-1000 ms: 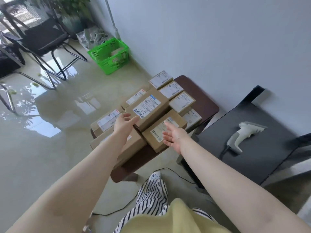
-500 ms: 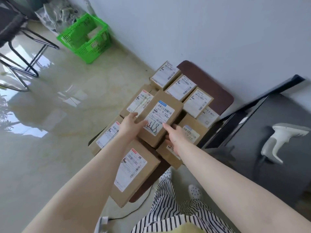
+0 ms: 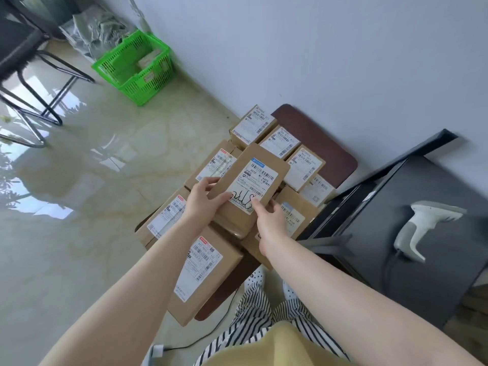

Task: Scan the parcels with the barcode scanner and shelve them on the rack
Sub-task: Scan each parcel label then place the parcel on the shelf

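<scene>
Here, at the far left, a black chair (image 3: 23,62) stands on the glossy floor (image 3: 79,207), and beyond it a green basket (image 3: 137,67) sits against the wall (image 3: 317,48). Toward the middle, a low brown table (image 3: 332,154) against the wall is covered with cardboard parcels (image 3: 253,128), each with a white label facing up. One labelled box (image 3: 200,270) overhangs the table's near edge, and another (image 3: 163,217) lies at its left edge.

The left hand (image 3: 203,204) grips the left side of the top parcel (image 3: 250,186), thumb laid over its upper face and fingers curled around the edge. That parcel lies tilted over the pile in the middle of the table, its label carrying black handwriting near the lower end. The right hand (image 3: 269,220) holds the same parcel at its near right corner, the thumb pressing on the label and the fingers wrapped beneath.

Right of the table stands a dark rack (image 3: 396,207), its flat top carrying the white barcode scanner (image 3: 420,228), which lies on its side well apart from both hands, with a cable running from its handle. Striped trousers (image 3: 253,313) and dotted shoes (image 3: 256,276) show below at the table's near edge.
</scene>
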Demonstrator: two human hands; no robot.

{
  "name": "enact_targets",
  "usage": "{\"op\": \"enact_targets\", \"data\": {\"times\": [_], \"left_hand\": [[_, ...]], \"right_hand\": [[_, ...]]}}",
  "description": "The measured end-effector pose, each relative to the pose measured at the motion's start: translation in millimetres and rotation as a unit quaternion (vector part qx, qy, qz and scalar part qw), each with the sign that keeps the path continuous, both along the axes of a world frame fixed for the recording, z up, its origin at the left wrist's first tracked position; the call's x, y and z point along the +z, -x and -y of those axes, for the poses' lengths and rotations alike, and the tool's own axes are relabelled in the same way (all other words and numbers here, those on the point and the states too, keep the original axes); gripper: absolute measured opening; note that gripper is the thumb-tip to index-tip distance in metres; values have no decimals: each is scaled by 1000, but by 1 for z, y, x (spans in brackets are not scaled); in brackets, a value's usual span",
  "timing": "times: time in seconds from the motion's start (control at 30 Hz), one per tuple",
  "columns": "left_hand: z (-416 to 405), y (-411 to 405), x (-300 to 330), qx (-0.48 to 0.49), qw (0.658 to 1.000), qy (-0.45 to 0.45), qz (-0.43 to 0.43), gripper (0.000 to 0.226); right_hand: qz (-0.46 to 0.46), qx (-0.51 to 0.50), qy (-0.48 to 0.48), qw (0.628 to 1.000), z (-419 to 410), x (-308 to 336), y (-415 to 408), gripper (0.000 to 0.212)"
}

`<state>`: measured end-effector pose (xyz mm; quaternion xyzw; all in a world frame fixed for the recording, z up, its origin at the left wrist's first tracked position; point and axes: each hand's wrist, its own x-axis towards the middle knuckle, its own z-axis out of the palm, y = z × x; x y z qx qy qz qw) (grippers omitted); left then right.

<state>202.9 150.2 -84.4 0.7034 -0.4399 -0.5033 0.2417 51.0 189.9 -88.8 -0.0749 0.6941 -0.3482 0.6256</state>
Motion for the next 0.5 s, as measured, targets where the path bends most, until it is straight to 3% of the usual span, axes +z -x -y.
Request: {"op": "enact_targets", "data": {"times": [0.13, 0.3, 0.5], "left_hand": [[-14, 11, 21, 44, 998, 28, -36, 34], [-28, 31, 43, 88, 991, 47, -84, 35], [-29, 65, 66, 74, 992, 66, -80, 38]], "right_hand": [[35, -15, 87, 996, -6, 18, 6, 64], [39, 50, 187, 980, -3, 36, 32, 72], [85, 83, 187, 975, -6, 52, 79, 73]]}}
